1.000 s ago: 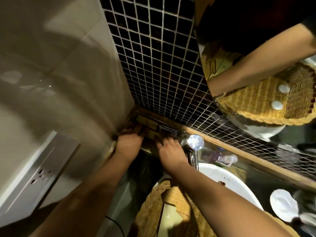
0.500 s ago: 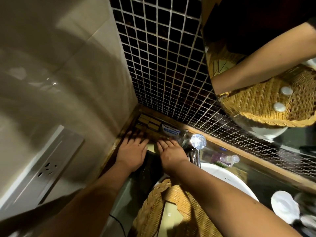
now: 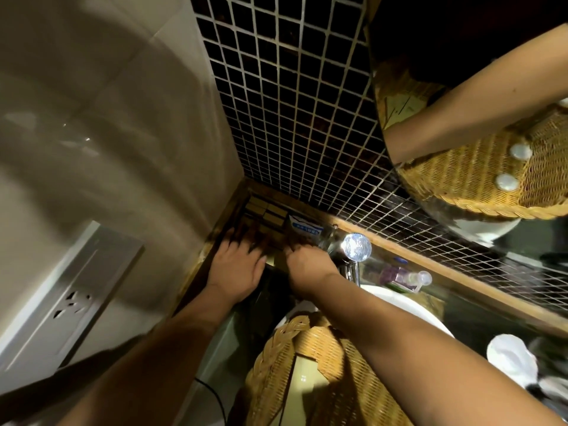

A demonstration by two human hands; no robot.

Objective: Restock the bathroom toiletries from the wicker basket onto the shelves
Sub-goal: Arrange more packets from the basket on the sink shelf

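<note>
We have both hands down in the corner where the beige wall meets the dark mosaic tiles (image 3: 292, 96): our left hand (image 3: 236, 269) lies flat, fingers spread and released, over the front of the little wooden shelf tray (image 3: 215, 238), and our right hand (image 3: 307, 262), just beside it, has its fingers curled down onto the packets at the tray's front edge; whether it is pinching one or only pressing them into line we cannot tell, since the fingertips sit in shadow. Just beyond our fingertips lie the small tan boxes (image 3: 267, 213), packed in rows touching one another, and to the right of them, beyond our right hand, a white packet with a blue label (image 3: 304, 227); its printing is too blurred to read, and we can make out no brand anywhere. We judge these toiletries light, stiff-sided card and easily crushed or knocked askew, so they are best taken by their long edges between thumb and fingers and slid, not dropped, into the rows. The wicker basket (image 3: 310, 370) sits below our right forearm, near our body, over the white basin (image 3: 408, 309). The chrome tap (image 3: 356, 247) stands touching close to the right of our right hand, and a small clear bottle (image 3: 402, 276) lies farther right on the glass ledge, smooth and likely slippery.
</note>
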